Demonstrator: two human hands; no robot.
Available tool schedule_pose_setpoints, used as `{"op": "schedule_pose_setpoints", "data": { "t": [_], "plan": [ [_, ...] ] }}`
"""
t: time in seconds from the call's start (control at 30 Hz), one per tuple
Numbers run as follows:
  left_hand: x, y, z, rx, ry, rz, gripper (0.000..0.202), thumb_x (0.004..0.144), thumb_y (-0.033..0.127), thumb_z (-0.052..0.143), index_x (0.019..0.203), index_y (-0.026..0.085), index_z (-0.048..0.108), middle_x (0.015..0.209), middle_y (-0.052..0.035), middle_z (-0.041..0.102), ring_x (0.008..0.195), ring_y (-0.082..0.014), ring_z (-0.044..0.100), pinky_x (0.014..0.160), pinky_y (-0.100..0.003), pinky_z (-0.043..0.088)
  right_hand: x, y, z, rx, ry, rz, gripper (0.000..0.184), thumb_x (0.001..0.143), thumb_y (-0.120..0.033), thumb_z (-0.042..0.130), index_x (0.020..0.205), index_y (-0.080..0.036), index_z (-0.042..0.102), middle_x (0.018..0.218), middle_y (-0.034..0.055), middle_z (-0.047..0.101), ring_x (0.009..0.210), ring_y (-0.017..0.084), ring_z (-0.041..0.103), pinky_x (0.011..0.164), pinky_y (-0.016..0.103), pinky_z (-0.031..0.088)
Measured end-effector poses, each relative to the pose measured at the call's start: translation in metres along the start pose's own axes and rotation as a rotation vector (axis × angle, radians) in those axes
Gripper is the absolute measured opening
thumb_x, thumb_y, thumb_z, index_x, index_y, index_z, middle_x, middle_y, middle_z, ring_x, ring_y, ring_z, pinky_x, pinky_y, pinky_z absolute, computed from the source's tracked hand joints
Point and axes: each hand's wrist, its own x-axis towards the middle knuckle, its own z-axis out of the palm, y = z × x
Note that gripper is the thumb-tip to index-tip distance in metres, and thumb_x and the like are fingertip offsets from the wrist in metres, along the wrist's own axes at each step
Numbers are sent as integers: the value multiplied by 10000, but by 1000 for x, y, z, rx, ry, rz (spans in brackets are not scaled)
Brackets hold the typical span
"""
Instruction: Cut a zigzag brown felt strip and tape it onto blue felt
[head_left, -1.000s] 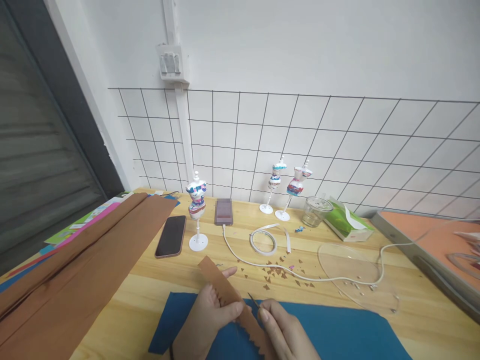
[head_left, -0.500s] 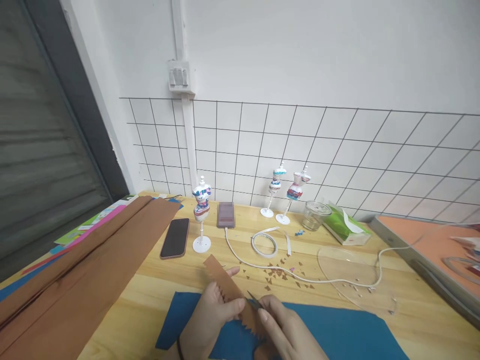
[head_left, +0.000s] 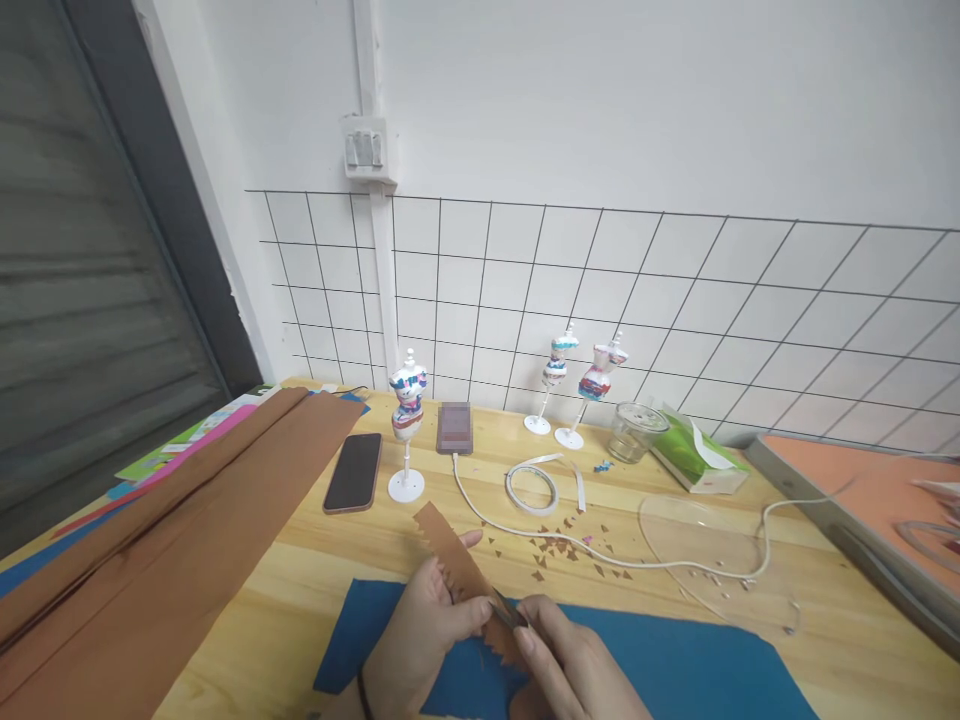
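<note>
Over the far edge of the blue sheet (head_left: pixel 675 655), my left hand (head_left: pixel 421 622) pinches a notched brown strip (head_left: pixel 454 560), my right hand (head_left: pixel 574 660) grips a dark blade (head_left: pixel 510 612) against it, and brown scraps (head_left: pixel 555 546) lie beyond.

brown strip (head_left: pixel 457 563) | notched edges, slanted, end jutting past left hand (head_left: pixel 421 622) | dark pointed tool (head_left: pixel 511 611) | projecting from right hand (head_left: pixel 568 655), at strip edge

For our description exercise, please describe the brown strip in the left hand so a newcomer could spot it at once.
On the wooden table, find the blue sheet nearest the wearer. Over it, the left hand grips a narrow brown strip slanting towards the right hand. Its sawtooth edge sets it apart from the wide brown sheet at left and the brown triangles.
</note>
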Motion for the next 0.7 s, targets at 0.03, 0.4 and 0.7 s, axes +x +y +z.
{"op": "schedule_pose_setpoints", "data": {
  "t": [0.03,0.4,0.7],
  "plan": [
    [0,-1,0,3,0,0,899,507,210,797,1289,163,354,696,0,592,675,-150,549,591,-242,438,0,0,0,-8,0,6,342,889,-485,230,825,-223,440,747,37,593,692,192,563,621,259,392],
    [1,-1,0,-15,-8,-32,931,486,234,812,1293,158,355,727,-15,605,696,-164,557,603,-257,437,-3,-1,4,33,42,-14,313,901,-466,228,751,-238,383,661,-22,499,608,152,515,577,227,357],
    [2,-5,-3,-29,-16,-28,925,477,247,824,1285,159,381,760,-33,621,733,-175,564,635,-265,432,0,4,7,37,46,-11,332,900,-472,215,738,-235,382,654,-19,496,600,150,502,572,228,358]
  ]
}}
